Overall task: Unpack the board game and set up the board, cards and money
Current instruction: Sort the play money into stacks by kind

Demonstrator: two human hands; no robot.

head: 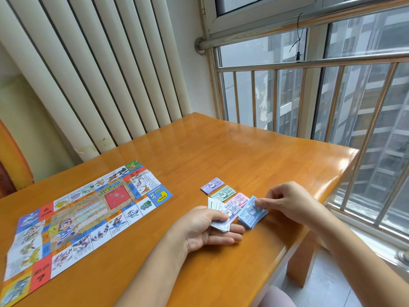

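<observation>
Pinching the top blue note (pixel 251 208) by its right edge, the right hand's (pixel 285 202) fingers (pixel 261 202) hold it on the blue pile (pixel 250 221), which lies cornerwise. Just left, the left hand (pixel 205 229) grips the unsorted wad (pixel 218 209). Pink pile (pixel 240 199), green pile (pixel 222 192) and purple pile (pixel 212 185) run diagonally beyond. The board (pixel 88 218) lies well left on the surface (pixel 221 151).

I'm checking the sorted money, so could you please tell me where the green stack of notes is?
In the head view, the green stack lies on the table right of the board, between the purple stack and the pink stack.
</observation>
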